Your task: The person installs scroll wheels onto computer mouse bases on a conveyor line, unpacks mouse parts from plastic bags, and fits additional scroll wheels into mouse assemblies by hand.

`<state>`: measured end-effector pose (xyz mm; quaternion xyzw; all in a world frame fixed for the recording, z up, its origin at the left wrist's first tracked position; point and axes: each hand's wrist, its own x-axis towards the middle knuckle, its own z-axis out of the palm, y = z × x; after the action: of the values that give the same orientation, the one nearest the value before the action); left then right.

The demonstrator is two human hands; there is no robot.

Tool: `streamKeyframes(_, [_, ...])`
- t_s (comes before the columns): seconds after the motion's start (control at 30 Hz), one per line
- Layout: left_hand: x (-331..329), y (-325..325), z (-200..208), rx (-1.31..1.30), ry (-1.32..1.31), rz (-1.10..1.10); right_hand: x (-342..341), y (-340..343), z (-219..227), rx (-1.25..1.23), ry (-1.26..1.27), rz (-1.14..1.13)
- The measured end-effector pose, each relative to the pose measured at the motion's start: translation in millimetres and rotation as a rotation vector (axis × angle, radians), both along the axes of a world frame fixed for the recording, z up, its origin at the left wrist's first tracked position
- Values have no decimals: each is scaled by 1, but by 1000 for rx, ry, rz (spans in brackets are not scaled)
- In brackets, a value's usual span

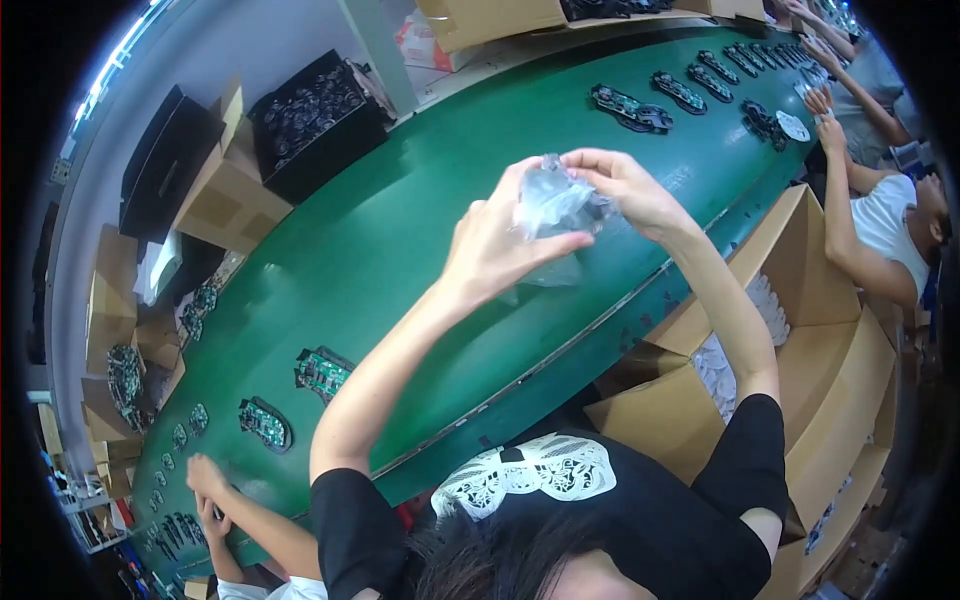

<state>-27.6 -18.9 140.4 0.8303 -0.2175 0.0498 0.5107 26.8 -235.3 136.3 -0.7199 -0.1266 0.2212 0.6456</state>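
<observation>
A crumpled clear plastic bag (555,200) is held up over the green bench, between my two hands. Around its left side and underside curls my left hand (487,240), thumb stretched along the bottom. The fingers of my right hand (632,192) pinch the bag's upper right part. Something greyish shows through the plastic near the right fingers, but I cannot make out what it is. Partly behind my left forearm lies a green circuit board in a black housing (322,374), with a similar board (265,425) to its left.
The green bench (400,240) curves across the view, with a row of black assemblies (680,92) at the far right. Open cardboard boxes (650,405) stand at my right. A black bin of small parts (312,125) sits beyond the bench. Co-workers' hands (207,485) work on both sides.
</observation>
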Motion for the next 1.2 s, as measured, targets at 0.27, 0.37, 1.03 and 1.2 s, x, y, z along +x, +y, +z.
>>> streamKeyframes(0.27, [24,1,-25,-436,221,173,-55,30,24,400,157,-102])
streamKeyframes(0.37, [17,-3,-27,-728,340,214,-49,29,4,204,-38,-141])
streamKeyframes(1.03, [55,51,-26,154,310,62,-16,5,-11,-491,-483,-184])
streamKeyframes(1.2, [96,30,-53,214,317,-339,-28,-1,-15,-683,-687,9])
